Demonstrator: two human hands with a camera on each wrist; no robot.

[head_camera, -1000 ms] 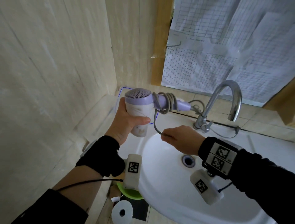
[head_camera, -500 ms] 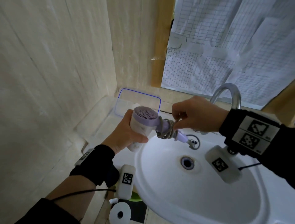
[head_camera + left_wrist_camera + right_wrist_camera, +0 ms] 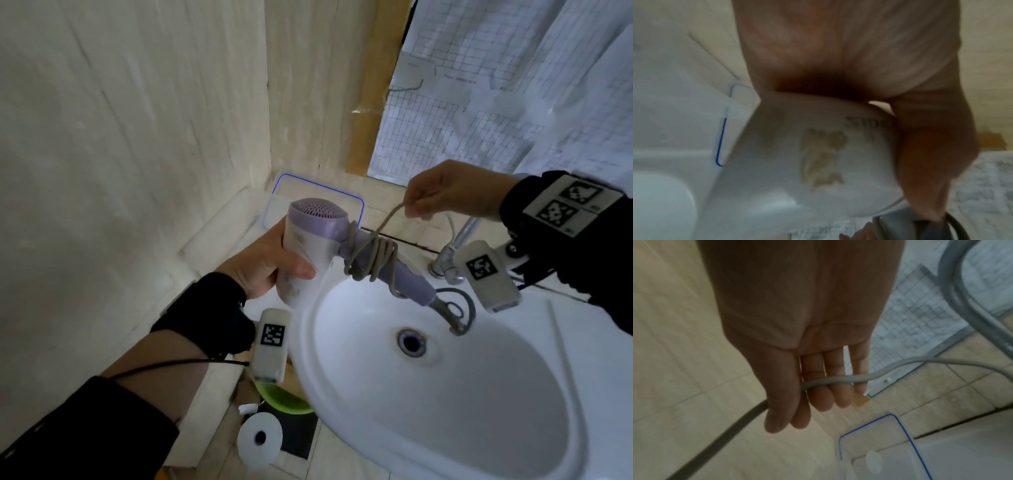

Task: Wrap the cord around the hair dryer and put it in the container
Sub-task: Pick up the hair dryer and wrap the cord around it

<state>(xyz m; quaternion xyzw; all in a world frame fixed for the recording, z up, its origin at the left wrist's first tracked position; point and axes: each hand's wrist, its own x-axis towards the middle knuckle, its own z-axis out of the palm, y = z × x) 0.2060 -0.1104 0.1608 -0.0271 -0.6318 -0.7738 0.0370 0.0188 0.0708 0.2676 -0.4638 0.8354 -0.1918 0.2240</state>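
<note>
Both hands busy: left hand (image 3: 270, 263) grips dryer (image 3: 308, 246), right hand (image 3: 445, 195) pinches cord (image 3: 387, 219).

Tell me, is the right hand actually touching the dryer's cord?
Touching. In the right wrist view the cord runs between the thumb and curled fingers of the right hand, pinched there.

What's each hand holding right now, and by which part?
Left hand grips the hair dryer by its white barrel. Right hand pinches the cord on the free stretch rising from the coils around the purple handle.
</note>
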